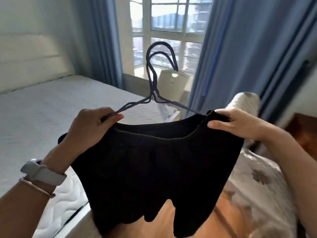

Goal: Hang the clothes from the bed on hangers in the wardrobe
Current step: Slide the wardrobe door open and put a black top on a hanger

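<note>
Fingers (109, 117) on hanger (154, 93) above bed (42, 107)

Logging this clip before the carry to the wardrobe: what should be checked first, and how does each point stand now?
1. Left hand has a grip on the hanger arm: ok.
2. Right hand pinches the waistband of the black shorts at the hanger's other end: ok.
3. Waistband seated over both hanger ends: cannot tell; the left hand covers its end, and cloth hides the right.
4. Hook free and upright, with nothing caught on it: ok.
5. Shorts hang clear of the mattress: ok.
6. One hanger or two: cannot tell; the hook shows doubled, maybe from blur.
</note>
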Motion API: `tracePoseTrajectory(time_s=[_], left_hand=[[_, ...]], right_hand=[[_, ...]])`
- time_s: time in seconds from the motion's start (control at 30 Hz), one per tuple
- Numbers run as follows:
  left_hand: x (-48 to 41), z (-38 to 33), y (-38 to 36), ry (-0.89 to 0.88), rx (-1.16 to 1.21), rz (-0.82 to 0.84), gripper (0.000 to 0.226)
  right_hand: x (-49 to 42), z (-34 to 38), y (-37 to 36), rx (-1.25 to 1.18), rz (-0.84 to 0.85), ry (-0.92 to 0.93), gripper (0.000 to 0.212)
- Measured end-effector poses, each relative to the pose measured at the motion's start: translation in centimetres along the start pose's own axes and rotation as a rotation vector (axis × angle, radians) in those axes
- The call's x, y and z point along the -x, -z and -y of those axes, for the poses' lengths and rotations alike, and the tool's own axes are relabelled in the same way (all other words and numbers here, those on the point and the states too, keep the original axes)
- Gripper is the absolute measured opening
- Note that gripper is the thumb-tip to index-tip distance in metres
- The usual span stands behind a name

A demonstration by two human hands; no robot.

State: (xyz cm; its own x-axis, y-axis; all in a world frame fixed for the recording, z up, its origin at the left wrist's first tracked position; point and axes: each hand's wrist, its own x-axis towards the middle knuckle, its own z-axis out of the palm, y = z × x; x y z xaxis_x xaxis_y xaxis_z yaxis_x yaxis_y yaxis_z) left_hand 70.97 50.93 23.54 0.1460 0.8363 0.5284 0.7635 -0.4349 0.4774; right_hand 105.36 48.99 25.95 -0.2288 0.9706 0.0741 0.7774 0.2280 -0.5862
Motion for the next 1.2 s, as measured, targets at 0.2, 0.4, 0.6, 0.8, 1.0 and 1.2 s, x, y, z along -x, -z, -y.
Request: tracePoseTrajectory(time_s=[0.2,0.4,0.6,0.8,1.0,1.2], left_hand=[[-1.8,0.4,0.2,0.169,-0.145,-0.013,0.039],[-3.8,2.8,0.7,0.277,-0.301,0.072,0.065],[-7.9,7.7,0.7,0.334,-0.372,0.248,0.071],[-17.2,15.4,1.4,0.299,-0.528,0.055,0.053],[-27.8,23.5,2.8,0.294,-0.65,-0.108,0.055],[-36.8,31.0,2.7,0.42,-0.704,-0.165,0.053]], right_hand=[[-10.2,-2.7,0.4,0.055,-0.056,0.287,0.032],[-18.5,-2.2,-1.8,0.087,-0.225,0.492,0.034],[-28.0,-1.5,-4.0,0.079,-0.28,0.566,0.037],[-41.3,1.8,-4.7,0.05,-0.325,0.613,0.04],[-54.8,6.5,-5.4,0.078,-0.398,0.601,0.04],[-68.0,9.2,-8.0,0.033,-0.376,0.564,0.038]])
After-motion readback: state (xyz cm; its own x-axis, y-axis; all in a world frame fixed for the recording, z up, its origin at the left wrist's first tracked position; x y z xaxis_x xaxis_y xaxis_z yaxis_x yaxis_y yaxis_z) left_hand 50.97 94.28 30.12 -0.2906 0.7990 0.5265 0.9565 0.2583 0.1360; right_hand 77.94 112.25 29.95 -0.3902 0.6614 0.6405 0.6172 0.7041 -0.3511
